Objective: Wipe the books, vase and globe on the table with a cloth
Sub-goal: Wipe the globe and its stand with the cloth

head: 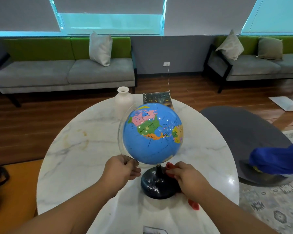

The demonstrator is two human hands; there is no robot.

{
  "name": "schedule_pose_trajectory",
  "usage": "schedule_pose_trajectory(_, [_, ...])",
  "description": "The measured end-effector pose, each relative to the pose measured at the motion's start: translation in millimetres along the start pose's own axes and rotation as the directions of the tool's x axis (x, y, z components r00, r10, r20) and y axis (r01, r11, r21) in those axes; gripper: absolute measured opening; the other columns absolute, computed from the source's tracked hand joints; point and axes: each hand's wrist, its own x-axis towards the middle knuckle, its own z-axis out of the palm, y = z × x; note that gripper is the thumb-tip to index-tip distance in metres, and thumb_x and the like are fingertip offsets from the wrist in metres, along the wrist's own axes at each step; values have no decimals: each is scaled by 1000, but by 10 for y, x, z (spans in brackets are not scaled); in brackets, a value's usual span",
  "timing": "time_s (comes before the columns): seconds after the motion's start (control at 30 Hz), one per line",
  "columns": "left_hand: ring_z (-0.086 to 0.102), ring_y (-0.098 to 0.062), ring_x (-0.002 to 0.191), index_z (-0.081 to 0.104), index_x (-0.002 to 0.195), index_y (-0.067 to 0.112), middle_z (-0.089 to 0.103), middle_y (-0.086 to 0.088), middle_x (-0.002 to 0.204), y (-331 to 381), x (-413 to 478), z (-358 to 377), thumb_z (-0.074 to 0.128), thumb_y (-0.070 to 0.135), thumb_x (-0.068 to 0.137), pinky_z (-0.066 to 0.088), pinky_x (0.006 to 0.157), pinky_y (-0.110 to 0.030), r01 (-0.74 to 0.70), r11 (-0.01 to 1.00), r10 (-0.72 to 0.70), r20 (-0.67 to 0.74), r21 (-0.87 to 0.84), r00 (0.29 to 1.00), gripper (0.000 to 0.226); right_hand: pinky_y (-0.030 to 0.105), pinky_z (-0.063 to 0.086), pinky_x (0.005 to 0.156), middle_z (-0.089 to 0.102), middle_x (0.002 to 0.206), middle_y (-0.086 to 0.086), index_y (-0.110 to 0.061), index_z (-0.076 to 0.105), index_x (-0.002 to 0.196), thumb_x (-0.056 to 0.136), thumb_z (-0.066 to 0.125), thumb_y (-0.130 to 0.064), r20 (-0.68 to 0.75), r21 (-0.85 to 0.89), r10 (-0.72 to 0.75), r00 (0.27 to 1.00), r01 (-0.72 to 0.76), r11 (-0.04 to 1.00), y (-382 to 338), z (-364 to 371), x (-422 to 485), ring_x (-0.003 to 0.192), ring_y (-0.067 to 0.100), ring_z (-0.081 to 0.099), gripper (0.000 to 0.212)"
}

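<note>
A blue globe (152, 134) on a black round base (157, 188) stands near the front middle of the round marble table (78, 159). My left hand (121, 168) grips the clear plastic arc at the globe's lower left. My right hand (189, 179) holds a red cloth (169, 167) pressed against the base beside the black stem; a tail of the cloth hangs below my wrist. A white vase (123, 100) stands upright at the table's far side. A dark book (159, 97) lies flat behind the globe, partly hidden by it.
A grey chair (243, 137) stands close to the table's right edge, with a blue cloth (277, 159) on its seat. Grey and green sofas (66, 70) line the far wall. A white cable (168, 78) drops from a wall socket. A patterned rug (269, 208) lies at right.
</note>
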Motion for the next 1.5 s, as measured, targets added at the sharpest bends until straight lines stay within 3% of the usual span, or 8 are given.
schedule_pose_trajectory(0.33, [73,-22,68,65,89,-2,74,-12,73,-25,-2,-18,58,12,93,56,61,-25,-12,1000,12,-15,-11,1000,16,27,41,96,48,124,-4,-44,53,131,98,46,-29,45,-20,91,995,-90,996,70,-29,193,116,21,48,37])
schedule_pose_trajectory(0.5, [73,-22,68,64,90,-2,74,-12,71,-29,11,-40,59,13,93,57,62,-26,-10,1000,10,-27,-28,1000,16,24,39,96,48,127,-9,-41,54,131,99,41,-24,17,6,-57,998,57,998,-1,26,82,115,18,45,38])
schedule_pose_trajectory(0.63, [73,-22,68,63,88,-2,73,-13,72,-38,-7,-22,60,12,93,55,58,-22,-14,999,13,-29,-41,999,16,23,41,91,50,119,-9,-43,54,130,100,40,-29,-33,20,70,997,-70,997,131,14,25,111,15,47,37])
schedule_pose_trajectory(0.8, [73,-20,67,64,88,-1,73,-13,72,-40,-5,-19,60,14,93,55,57,-21,-31,999,30,-37,-26,999,16,18,39,88,52,123,-9,-41,60,125,96,45,-26,-62,69,-177,982,182,981,-58,107,-233,110,16,49,36])
schedule_pose_trajectory(0.97, [72,-21,66,64,87,-2,73,-13,71,-40,9,5,61,13,92,55,56,-21,-16,999,14,-34,-37,999,16,21,44,86,53,120,-12,-43,60,124,96,46,-24,-202,52,-47,978,58,997,65,137,-325,104,16,51,37])
schedule_pose_trajectory(1.13, [73,-22,66,64,88,-2,73,-13,70,-34,27,-12,61,13,92,54,57,-23,-2,999,0,-34,-50,999,16,24,54,68,59,114,-16,-45,58,116,82,46,-28,-129,70,-257,958,267,961,-50,241,-481,90,13,57,40])
schedule_pose_trajectory(1.27, [73,-22,67,64,87,0,73,-12,70,-51,31,14,59,13,93,55,60,-26,1,999,-3,-27,-47,1000,15,16,48,72,57,113,-18,-44,64,115,87,56,-17,-300,95,-82,951,115,989,52,237,-451,91,12,54,39])
schedule_pose_trajectory(1.5, [73,-23,67,63,89,-1,73,-14,72,-58,35,1,57,12,94,56,60,-26,7,998,-9,-33,-56,999,15,17,50,68,57,113,-21,-47,61,112,82,58,-27,-258,59,-223,940,246,968,-6,225,-499,85,8,55,36])
